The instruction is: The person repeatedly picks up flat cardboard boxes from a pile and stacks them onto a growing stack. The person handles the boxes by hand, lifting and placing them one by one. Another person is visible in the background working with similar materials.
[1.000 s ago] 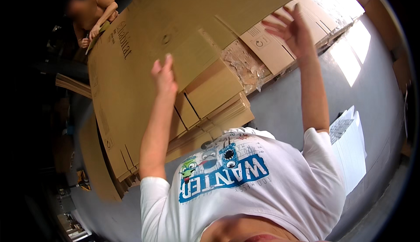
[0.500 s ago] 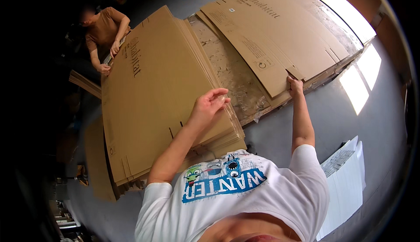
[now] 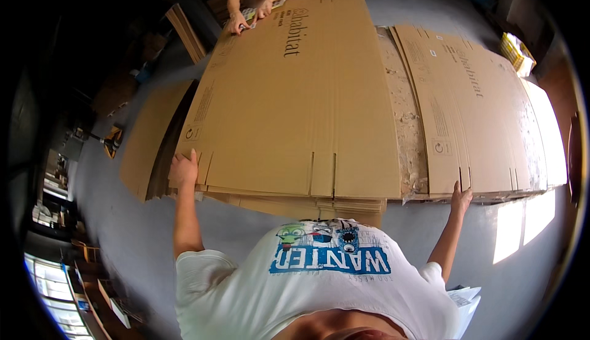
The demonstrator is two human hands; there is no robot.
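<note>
Two piles of flattened brown cardboard boxes lie side by side before me. My left hand (image 3: 184, 169) is at the near left corner of the top cardboard sheet (image 3: 270, 118) on the left pile, its thumb on top and its other fingers partly hidden at the edge. Out to the right, my right hand (image 3: 461, 197) grips the near edge of another cardboard sheet (image 3: 485, 131), by the slots cut into it. Both sheets lie flat, printed side up.
Across the left pile, a co-worker's hands (image 3: 252, 17) handle a small printed strip at the far edge. More cardboard (image 3: 157, 131) leans or lies lower at the left. A yellow-and-white container (image 3: 517, 54) stands at the far right. White wrapped material (image 3: 465, 303) sits behind my right arm.
My view has turned left. My left hand has gone from above the left pile's right side to its near left corner. My right hand stays at the right sheet's near edge.
</note>
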